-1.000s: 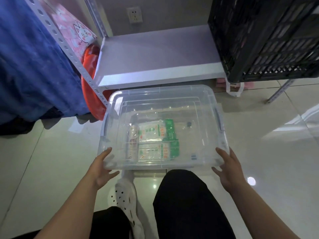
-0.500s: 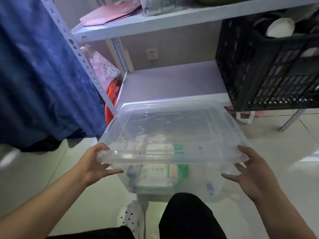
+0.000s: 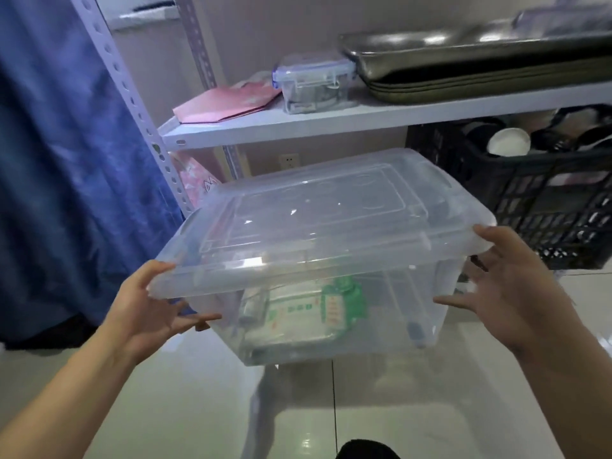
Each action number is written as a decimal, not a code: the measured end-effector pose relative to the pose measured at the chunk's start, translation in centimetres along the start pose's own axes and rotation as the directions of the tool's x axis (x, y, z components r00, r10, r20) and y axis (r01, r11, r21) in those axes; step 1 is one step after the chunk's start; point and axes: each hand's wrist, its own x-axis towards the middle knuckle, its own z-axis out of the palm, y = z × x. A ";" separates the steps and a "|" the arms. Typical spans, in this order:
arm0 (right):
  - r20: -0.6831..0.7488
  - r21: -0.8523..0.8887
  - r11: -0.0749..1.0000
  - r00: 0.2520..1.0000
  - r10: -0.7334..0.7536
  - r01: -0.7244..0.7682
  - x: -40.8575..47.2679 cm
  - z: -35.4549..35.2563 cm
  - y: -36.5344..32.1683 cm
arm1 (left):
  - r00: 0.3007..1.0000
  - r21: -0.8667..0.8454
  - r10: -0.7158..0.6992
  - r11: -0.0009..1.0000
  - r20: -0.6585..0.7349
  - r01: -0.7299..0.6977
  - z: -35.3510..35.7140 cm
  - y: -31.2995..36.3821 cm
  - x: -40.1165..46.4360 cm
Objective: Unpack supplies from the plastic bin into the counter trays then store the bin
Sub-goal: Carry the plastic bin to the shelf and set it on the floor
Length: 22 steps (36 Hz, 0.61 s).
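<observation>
The plastic bin is held up off the tiled floor, in front of a metal shelf unit, its clear lid on top. The left hand grips the near left corner, thumb on the lid's rim and fingers curled under the lip. The right hand grips the near right corner the same way, thumb on the rim, fingers spread against the bin's side. Through the clear wall, green-and-white packets lie on the bottom. Behind it on the shelf sit a pink folder, a small lidded box and stacked metal trays. A black crate stands to the right.
</observation>
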 end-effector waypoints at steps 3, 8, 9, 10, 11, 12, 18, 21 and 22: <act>0.029 -0.006 1.000 0.999 -0.028 0.029 -0.5 -0.3 0.2 | 1.000 0.025 0.010 1.000 0.023 -0.011 -0.4 0.7 0.6; 0.030 -0.012 0.996 0.996 -0.088 0.088 -0.7 -0.9 0.3 | 0.996 0.057 0.049 0.997 0.071 -0.053 -0.3 1.6 1.6; 0.023 -0.016 0.994 0.994 -0.109 0.109 -0.7 -1.0 0.3 | 0.995 0.056 0.055 0.997 0.079 -0.060 -0.3 1.7 1.7; 0.016 -0.013 0.992 0.992 -0.127 0.128 -0.6 -1.0 0.3 | 0.994 0.049 0.062 0.997 0.087 -0.066 -0.2 1.8 1.7; 0.010 -0.008 0.990 0.990 -0.140 0.140 -0.6 -1.0 0.3 | 0.993 0.041 0.067 0.997 0.101 -0.071 -0.2 1.9 1.8; 0.003 -0.002 0.989 0.989 -0.147 0.147 -0.5 -1.0 0.3 | 0.991 0.037 0.069 0.997 0.117 -0.073 -0.1 2.0 1.8; -0.029 0.003 0.986 0.985 -0.168 0.169 0.2 -0.6 0.1 | 0.979 0.009 0.120 0.992 0.163 -0.123 -0.2 3.0 2.3; -0.081 0.039 0.988 0.986 -0.145 0.149 1.7 -0.3 0.7 | 0.983 0.028 0.097 0.994 0.157 -0.103 0.5 2.5 2.7; -0.097 0.042 0.990 0.987 -0.132 0.136 2.4 -0.1 1.1 | 0.988 0.010 0.073 0.997 0.139 -0.075 0.9 2.0 3.0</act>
